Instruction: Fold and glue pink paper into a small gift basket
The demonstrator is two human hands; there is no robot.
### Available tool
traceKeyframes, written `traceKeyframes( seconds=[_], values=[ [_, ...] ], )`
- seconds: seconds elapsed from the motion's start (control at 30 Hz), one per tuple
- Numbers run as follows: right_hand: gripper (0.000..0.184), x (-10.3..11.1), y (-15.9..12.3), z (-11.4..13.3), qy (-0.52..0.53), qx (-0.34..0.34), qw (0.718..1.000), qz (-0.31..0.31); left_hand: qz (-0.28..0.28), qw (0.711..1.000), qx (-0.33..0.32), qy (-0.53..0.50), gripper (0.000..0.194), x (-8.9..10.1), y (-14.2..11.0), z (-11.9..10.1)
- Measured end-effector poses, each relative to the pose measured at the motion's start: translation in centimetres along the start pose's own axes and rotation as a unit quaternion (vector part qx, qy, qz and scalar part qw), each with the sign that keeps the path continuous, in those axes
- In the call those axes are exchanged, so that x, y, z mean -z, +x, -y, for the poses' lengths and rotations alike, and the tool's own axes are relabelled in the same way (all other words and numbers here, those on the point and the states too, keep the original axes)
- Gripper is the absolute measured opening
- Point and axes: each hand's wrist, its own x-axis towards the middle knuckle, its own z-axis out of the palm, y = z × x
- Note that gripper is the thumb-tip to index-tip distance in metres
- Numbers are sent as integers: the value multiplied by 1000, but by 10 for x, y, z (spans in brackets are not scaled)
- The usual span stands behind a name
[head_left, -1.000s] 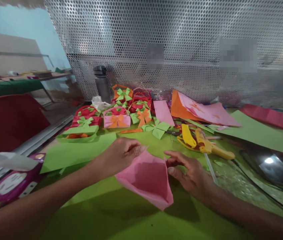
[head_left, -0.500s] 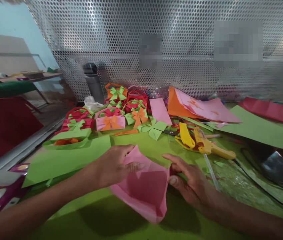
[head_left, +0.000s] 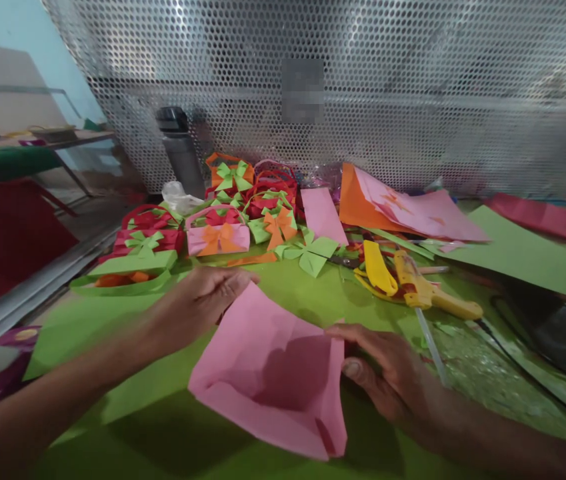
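A folded pink paper piece (head_left: 263,353) with raised sides and a hollow middle is held tilted above the green tabletop. My left hand (head_left: 213,293) pinches its upper left corner between thumb and fingers. At the upper right edge, my right hand (head_left: 383,370) has its index finger over the rim and its thumb close beside the outer side; the other fingers are partly hidden. Beyond the paper lie a green paper bow (head_left: 307,253) and small paper bags, including a pink one with an orange bow (head_left: 217,237).
To the right lies a yellow glue gun (head_left: 427,293) with its cord, beside yellow strips (head_left: 379,270) and scissors (head_left: 340,259). Behind are pink sheets (head_left: 437,213), a green sheet (head_left: 537,250), a dark bottle (head_left: 181,153) and a perforated metal screen (head_left: 243,73).
The pink paper has turned and tipped, showing more of its inside. My left hand has drawn its corner up and left; my right index finger has come down onto the edge.
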Motion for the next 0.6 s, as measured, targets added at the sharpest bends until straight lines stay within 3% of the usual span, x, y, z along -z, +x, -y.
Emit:
traceKeyframes(
  seconds=[0.07, 0.13, 0.37, 0.6],
  values=[
    [25, 0, 0, 0, -14, 6, 1000, -6, -18, 997, 43, -53, 41, 4, -2, -1],
    [24, 1, 0, 0, -22, 10, 1000, -12, -8, 996, 52, -67, 41, 9, -4, -2],
    [22, -2, -3, -5, -3, 12, 1000, -9, 101, 990, -87, 48, 30, 18, -13, -8],
    [24, -3, -3, -3, -49, 25, 998, -22, 95, 980, -154, 82, 21, 5, -11, -5]
  ],
)
